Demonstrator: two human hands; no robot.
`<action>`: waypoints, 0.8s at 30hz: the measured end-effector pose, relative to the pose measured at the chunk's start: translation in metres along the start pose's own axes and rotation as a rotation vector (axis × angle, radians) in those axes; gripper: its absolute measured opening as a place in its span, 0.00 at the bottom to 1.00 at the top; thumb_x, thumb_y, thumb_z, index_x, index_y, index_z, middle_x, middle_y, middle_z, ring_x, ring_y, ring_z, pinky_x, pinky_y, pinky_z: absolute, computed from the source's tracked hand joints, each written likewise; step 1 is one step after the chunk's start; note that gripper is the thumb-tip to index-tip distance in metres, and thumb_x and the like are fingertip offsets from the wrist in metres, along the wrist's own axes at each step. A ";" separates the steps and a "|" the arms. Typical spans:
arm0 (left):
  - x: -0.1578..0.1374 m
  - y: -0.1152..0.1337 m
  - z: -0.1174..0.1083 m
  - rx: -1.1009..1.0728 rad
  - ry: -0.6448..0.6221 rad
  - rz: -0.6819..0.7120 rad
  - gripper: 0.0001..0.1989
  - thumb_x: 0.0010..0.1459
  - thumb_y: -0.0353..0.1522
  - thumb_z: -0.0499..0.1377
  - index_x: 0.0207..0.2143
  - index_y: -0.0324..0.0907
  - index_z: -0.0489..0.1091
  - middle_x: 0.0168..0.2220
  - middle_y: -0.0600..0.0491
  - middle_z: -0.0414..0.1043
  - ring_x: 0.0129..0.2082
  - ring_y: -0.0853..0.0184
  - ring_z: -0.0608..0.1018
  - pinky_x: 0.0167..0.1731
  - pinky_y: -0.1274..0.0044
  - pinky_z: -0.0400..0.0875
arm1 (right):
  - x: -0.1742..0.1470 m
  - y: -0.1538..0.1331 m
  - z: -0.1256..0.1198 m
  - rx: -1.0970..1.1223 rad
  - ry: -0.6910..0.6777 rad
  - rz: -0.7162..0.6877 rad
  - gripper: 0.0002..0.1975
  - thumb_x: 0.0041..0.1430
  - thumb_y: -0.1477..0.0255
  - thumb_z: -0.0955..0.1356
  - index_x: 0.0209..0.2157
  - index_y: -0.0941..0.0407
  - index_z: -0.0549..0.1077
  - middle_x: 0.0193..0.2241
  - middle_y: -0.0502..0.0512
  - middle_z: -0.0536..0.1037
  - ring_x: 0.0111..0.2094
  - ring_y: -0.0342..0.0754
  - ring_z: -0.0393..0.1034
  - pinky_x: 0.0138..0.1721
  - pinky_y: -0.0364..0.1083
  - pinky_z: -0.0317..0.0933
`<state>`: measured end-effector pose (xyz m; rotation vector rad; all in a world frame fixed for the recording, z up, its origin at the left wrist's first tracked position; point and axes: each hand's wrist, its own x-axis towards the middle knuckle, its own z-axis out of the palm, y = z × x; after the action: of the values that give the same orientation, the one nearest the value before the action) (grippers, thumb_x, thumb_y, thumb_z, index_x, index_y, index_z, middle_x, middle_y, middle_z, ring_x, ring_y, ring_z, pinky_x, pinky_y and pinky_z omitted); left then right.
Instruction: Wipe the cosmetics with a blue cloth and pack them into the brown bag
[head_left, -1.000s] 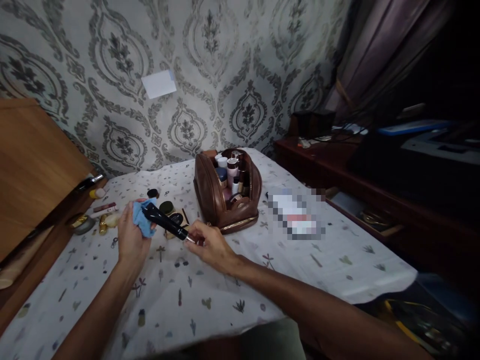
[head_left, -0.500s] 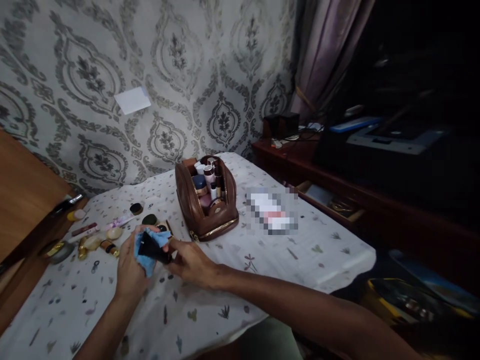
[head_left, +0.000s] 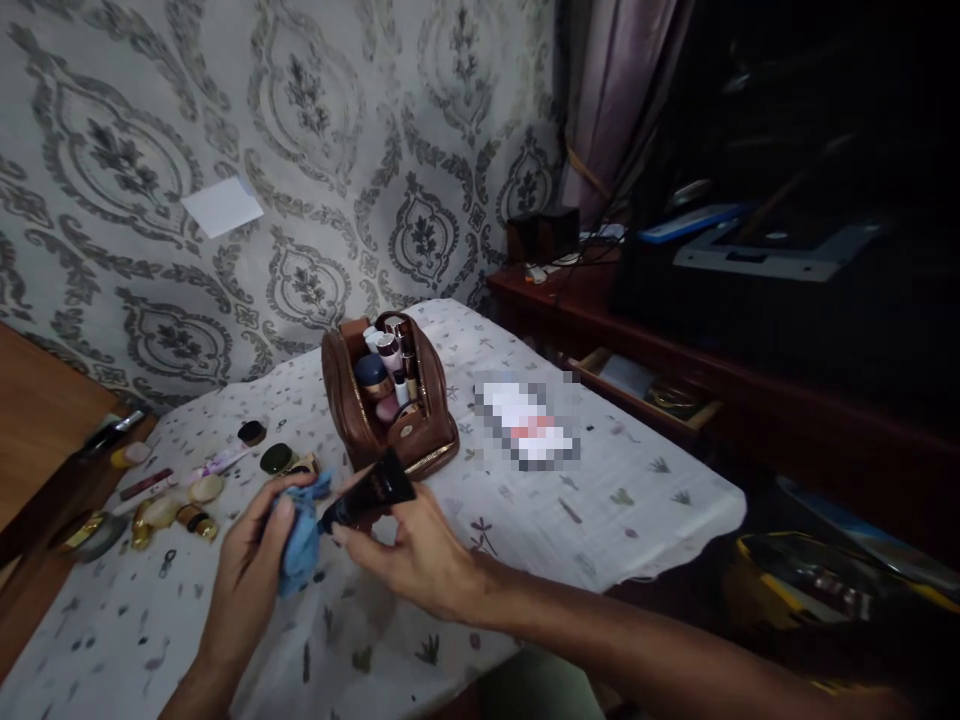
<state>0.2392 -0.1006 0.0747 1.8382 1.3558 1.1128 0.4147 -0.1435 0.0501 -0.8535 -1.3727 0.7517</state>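
Observation:
A blue cloth (head_left: pixel 300 545) is bunched in my left hand (head_left: pixel 251 545), its fingers closed around it. My right hand (head_left: pixel 420 550) grips a black squeeze tube (head_left: pixel 371 492), tilted with its wide flat end up to the right. The tube's narrower end meets or nearly meets the cloth. Just behind the hands stands an open brown cosmetic bag (head_left: pixel 345 400), packed with several bottles and jars, among them a dark-blue-lidded jar (head_left: pixel 373 374). Beyond my left hand lie a dark green-lidded jar (head_left: pixel 277 459) and a small black jar (head_left: pixel 252 432).
Several small cosmetics, including a gold-capped bottle (head_left: pixel 196 520) and a dark red tube (head_left: pixel 146 485), lie on the left of the patterned tablecloth (head_left: pixel 600 520). A blurred-out flat object (head_left: pixel 527 425) rests right of the bag. An open drawer (head_left: pixel 645 390) juts out beyond the table's right edge.
My right hand has turned the black tube, so its flat end now points up and right, out of the cloth. The cloth is now bunched in my left hand. The view has shifted right.

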 end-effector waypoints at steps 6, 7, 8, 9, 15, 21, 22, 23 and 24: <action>-0.015 -0.013 0.020 -0.129 -0.270 -0.140 0.25 0.59 0.52 0.57 0.42 0.41 0.74 0.35 0.50 0.76 0.33 0.64 0.76 0.30 0.78 0.72 | -0.010 -0.012 -0.027 0.073 -0.050 0.010 0.06 0.59 0.71 0.70 0.39 0.56 0.74 0.33 0.50 0.76 0.33 0.44 0.71 0.37 0.43 0.68; -0.016 -0.012 0.022 -0.152 -0.274 -0.146 0.24 0.59 0.52 0.57 0.42 0.41 0.74 0.32 0.51 0.74 0.31 0.65 0.75 0.27 0.79 0.70 | -0.011 -0.015 -0.033 0.050 -0.036 0.017 0.07 0.58 0.71 0.71 0.40 0.56 0.74 0.34 0.51 0.76 0.34 0.44 0.71 0.38 0.44 0.68; -0.016 -0.011 0.024 -0.165 -0.274 -0.146 0.24 0.60 0.52 0.57 0.42 0.41 0.74 0.31 0.52 0.73 0.30 0.66 0.74 0.26 0.80 0.69 | -0.012 -0.018 -0.039 0.025 -0.013 0.026 0.09 0.58 0.70 0.72 0.40 0.56 0.73 0.36 0.51 0.75 0.36 0.45 0.71 0.39 0.44 0.68; -0.016 -0.010 0.026 -0.169 -0.267 -0.137 0.23 0.60 0.51 0.57 0.42 0.41 0.73 0.30 0.53 0.72 0.29 0.67 0.74 0.26 0.80 0.69 | -0.012 -0.022 -0.046 0.010 0.017 0.037 0.10 0.57 0.69 0.72 0.41 0.55 0.73 0.36 0.51 0.75 0.37 0.45 0.71 0.39 0.44 0.67; -0.014 0.009 0.039 -0.155 -0.349 -0.040 0.22 0.65 0.49 0.52 0.43 0.40 0.72 0.24 0.55 0.70 0.21 0.70 0.72 0.21 0.81 0.65 | -0.008 -0.045 -0.074 0.117 0.134 0.100 0.15 0.58 0.69 0.72 0.47 0.52 0.70 0.33 0.49 0.74 0.31 0.43 0.70 0.34 0.43 0.68; 0.006 0.038 0.043 0.113 -0.345 0.292 0.18 0.69 0.43 0.49 0.46 0.42 0.73 0.28 0.52 0.75 0.26 0.69 0.76 0.27 0.80 0.69 | 0.008 -0.063 -0.093 0.011 0.207 0.032 0.15 0.60 0.65 0.72 0.46 0.51 0.70 0.37 0.53 0.77 0.34 0.47 0.74 0.31 0.45 0.70; 0.012 0.040 0.042 0.188 -0.331 0.354 0.18 0.69 0.42 0.48 0.48 0.42 0.72 0.31 0.51 0.77 0.30 0.67 0.78 0.29 0.79 0.71 | 0.011 -0.066 -0.097 -0.031 0.230 0.014 0.14 0.59 0.65 0.72 0.46 0.51 0.70 0.36 0.52 0.77 0.33 0.47 0.74 0.31 0.45 0.70; 0.018 0.041 0.041 0.278 -0.314 0.424 0.19 0.70 0.42 0.48 0.50 0.43 0.72 0.35 0.49 0.78 0.33 0.66 0.80 0.32 0.79 0.72 | 0.015 -0.068 -0.100 -0.076 0.250 -0.003 0.14 0.60 0.64 0.72 0.45 0.51 0.70 0.36 0.52 0.77 0.33 0.47 0.74 0.31 0.45 0.70; 0.023 0.041 0.040 0.385 -0.288 0.498 0.19 0.70 0.41 0.47 0.52 0.43 0.71 0.38 0.49 0.78 0.36 0.65 0.80 0.33 0.78 0.72 | 0.019 -0.069 -0.102 -0.122 0.264 -0.021 0.13 0.60 0.65 0.72 0.45 0.51 0.70 0.35 0.51 0.77 0.32 0.46 0.74 0.31 0.45 0.70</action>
<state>0.2960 -0.0904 0.0964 2.6023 1.0173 0.7959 0.5157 -0.1694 0.1186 -0.9959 -1.1976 0.5216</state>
